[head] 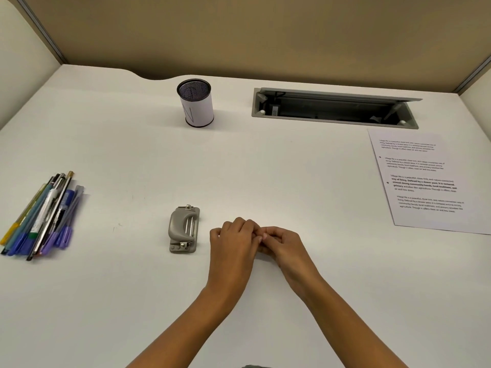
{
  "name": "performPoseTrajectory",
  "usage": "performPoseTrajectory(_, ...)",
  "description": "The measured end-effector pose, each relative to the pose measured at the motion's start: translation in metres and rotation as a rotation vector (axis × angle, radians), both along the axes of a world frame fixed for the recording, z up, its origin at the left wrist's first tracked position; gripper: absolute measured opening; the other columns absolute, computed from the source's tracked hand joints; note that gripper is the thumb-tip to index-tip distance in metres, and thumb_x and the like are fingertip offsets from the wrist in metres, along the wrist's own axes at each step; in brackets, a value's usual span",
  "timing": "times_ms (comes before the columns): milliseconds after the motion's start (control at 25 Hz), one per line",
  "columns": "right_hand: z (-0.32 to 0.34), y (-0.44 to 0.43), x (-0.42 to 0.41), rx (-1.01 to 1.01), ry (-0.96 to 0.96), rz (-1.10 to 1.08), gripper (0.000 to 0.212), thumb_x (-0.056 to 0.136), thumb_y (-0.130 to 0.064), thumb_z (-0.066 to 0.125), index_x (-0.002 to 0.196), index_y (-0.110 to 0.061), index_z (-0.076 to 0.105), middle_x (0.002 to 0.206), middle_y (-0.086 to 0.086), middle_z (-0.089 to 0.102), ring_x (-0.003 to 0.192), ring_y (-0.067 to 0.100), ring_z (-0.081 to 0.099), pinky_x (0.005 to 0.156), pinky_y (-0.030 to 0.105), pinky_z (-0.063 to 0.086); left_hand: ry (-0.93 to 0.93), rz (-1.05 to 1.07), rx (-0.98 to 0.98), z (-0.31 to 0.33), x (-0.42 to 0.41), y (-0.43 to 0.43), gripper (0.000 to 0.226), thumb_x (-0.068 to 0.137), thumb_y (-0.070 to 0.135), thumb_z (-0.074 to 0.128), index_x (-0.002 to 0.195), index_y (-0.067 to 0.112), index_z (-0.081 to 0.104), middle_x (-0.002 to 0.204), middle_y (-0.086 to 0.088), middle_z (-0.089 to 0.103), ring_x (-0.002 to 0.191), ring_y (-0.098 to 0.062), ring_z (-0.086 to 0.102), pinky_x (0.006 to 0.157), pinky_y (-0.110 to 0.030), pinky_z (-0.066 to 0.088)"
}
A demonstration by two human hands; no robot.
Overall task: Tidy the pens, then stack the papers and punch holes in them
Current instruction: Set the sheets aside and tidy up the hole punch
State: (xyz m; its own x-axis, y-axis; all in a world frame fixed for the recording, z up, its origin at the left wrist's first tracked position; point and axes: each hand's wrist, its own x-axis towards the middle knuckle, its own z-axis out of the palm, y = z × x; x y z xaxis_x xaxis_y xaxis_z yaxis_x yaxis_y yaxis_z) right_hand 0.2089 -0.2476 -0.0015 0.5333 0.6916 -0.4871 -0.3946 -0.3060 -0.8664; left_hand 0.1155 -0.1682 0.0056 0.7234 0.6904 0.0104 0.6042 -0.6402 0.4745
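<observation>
Bench (265,160): white top, beige partition walls behind and at both sides.
Left hand (233,243): resting on the bench near the middle of the front half, fingers curled, fingertips meeting those of the other hand; nothing visibly gripped.
Right hand (281,244): just beside the left, fingers curled inward and touching the left fingertips; whether anything small sits between them cannot be told.
Punch (183,229): grey, two-hole, flat on the bench just left of the left hand, not touched, long side running front to back.
Pens (43,215): loose bundle lying at the left edge, well apart from the hands; tips point roughly to the front-left (mixed barrels: yellow, teal, white, black, purple, blue caps).
Cup (195,103): black mesh cylinder with a white paper wrap, upright near the back edge, left of centre; no pens stand in it.
Paper (425,181): printed sheet lying flat at the right edge, slightly skewed, running out of view; whether more than one sheet lies there cannot be told.
Cable tray (334,108): grey recessed slot in the bench near the back-right, lid raised, just behind the paper.
</observation>
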Motion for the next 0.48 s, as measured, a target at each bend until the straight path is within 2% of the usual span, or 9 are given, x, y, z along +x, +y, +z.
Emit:
performPoseTrajectory(80,0.001,0.0,0.001,-0.015,-0.024,-0.009,0.014,0.092,-0.007,0.058,0.1,-0.005,0.07,0.091,0.01,0.076,0.081,0.016,0.074,0.077,0.02,0.057,-0.029,-0.014,0.003,0.002,-0.001,0.006,0.019,0.098,0.028,0.044,0.102,0.026,0.062,0.102,0.01,0.062,0.095,-0.014,0.054,0.087,-0.032,0.036)
performPoseTrajectory(200,0.002,0.001,0.005,-0.049,-0.07,-0.016,0.014,0.09,0.0,0.059,0.095,-0.004,0.071,0.087,0.014,0.075,0.077,0.021,0.073,0.079,0.026,0.058,-0.145,0.01,0.0,0.008,-0.004,0.022,0.019,0.097,0.02,0.047,0.099,0.021,0.066,0.098,0.004,0.065,0.09,-0.019,0.058,0.082,-0.037,0.044)
performPoseTrajectory(320,0.006,0.006,0.01,-0.066,-0.13,-0.007,0.017,0.088,0.004,0.059,0.088,-0.006,0.073,0.082,0.013,0.076,0.073,0.022,0.073,0.079,0.029,0.059,-0.255,0.154,0.077,0.01,-0.012,0.058,0.019,0.096,0.018,0.048,0.098,0.019,0.067,0.099,0.001,0.067,0.091,-0.021,0.06,0.083,-0.033,0.042)
performPoseTrajectory(480,0.016,0.02,0.021,-0.066,-0.24,0.009,0.018,0.086,0.005,0.062,0.082,-0.008,0.074,0.076,0.01,0.076,0.069,0.021,0.074,0.075,0.026,0.059,-0.337,0.36,0.041,-0.005,-0.038,0.126,0.024,0.097,0.016,0.044,0.107,0.014,0.066,0.112,-0.006,0.066,0.106,-0.027,0.059,0.094,-0.04,0.043)
